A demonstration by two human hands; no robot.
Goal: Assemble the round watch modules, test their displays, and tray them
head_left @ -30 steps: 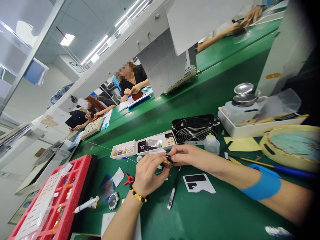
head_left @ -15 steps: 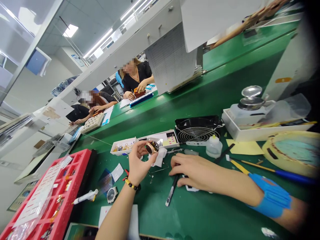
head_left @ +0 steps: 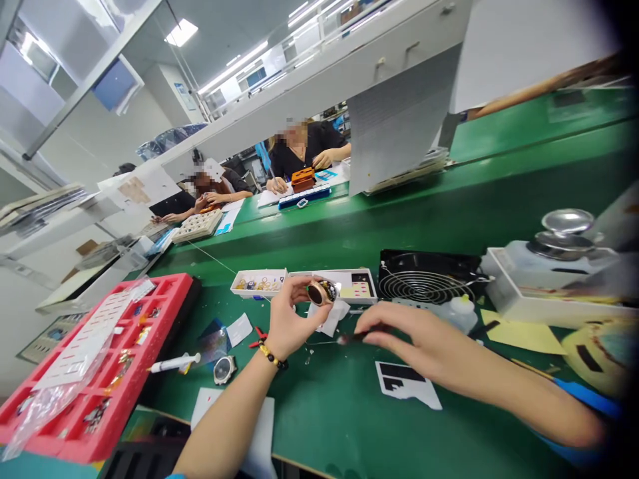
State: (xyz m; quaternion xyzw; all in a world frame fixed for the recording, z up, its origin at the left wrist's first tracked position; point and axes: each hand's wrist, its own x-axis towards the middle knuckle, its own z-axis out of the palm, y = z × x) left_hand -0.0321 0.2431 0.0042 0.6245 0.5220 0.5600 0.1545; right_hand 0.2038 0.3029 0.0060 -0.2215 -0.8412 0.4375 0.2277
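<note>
My left hand (head_left: pixel 292 319) is closed on a round rose-gold watch (head_left: pixel 319 293), gripped between thumb and fingers above the bench. To its right, my right hand (head_left: pixel 399 332) pinches a slim dark tool (head_left: pixel 355 338) whose pale tip points left; motion blurs it, so I cannot tell its exact kind. White paper scraps (head_left: pixel 329 318) lie on the bench behind the watch. In front of my right hand is a white card with black patches (head_left: pixel 407 384). A second watch (head_left: pixel 224 369) rests left of my left forearm, near a red-handled tool (head_left: pixel 257 337).
A red compartment tray (head_left: pixel 112 359) and a syringe (head_left: pixel 174 363) are at the left. White parts trays (head_left: pixel 259 283), a black fan (head_left: pixel 424 276) and a clear bottle (head_left: pixel 459 313) line the back. A yellow sheet (head_left: pixel 522 332) lies right. Two people work across the bench.
My right hand has picked up the slim dark tool from the bench and raised it, uncovering the white card. The view has shifted; my left hand still holds the watch.
</note>
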